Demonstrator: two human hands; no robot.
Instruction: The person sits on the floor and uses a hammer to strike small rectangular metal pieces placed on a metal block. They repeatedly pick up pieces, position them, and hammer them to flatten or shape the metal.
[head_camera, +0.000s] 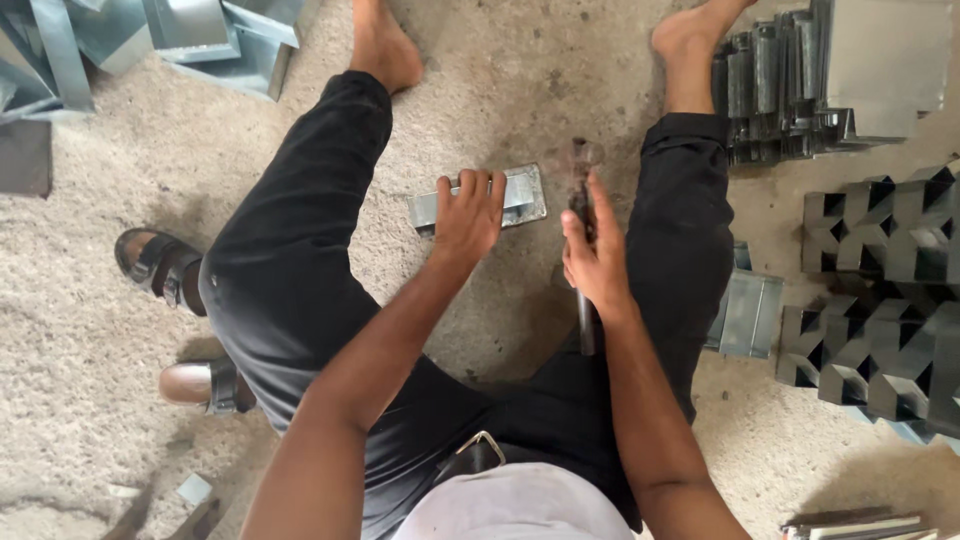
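- Head view: a small rectangular sheet-metal tray (510, 200), dull grey with folded-up edges, lies flat on the rough concrete floor (90, 330) between the person's spread legs, a little left of centre and on the far side of the hands.
- The left hand (467, 213) lies palm-down on the tray's middle, fingers spread and curled over its far edge, pressing it to the floor; the hand covers much of the tray, so only its left and right ends show.
- The right hand (593, 255) is wrapped tight round the handle of a hammer (580, 190), just right of the tray. The hammer head is blurred, so its shape and whether it touches the tray cannot be told; the handle's near end passes behind the hand and down over the black trousers.
- Far left, larger folded sheet-metal pieces (200, 35) are cut off by the top edge.
- Far right, a stack of bent metal parts (790, 90) stands by the right foot; below it, rows of dark folded metal boxes (880, 290) run off the right edge.
- One more grey metal tray (748, 315) is half hidden behind the right leg.
- Two sandals (175, 320) lie at the left, beside the left thigh.
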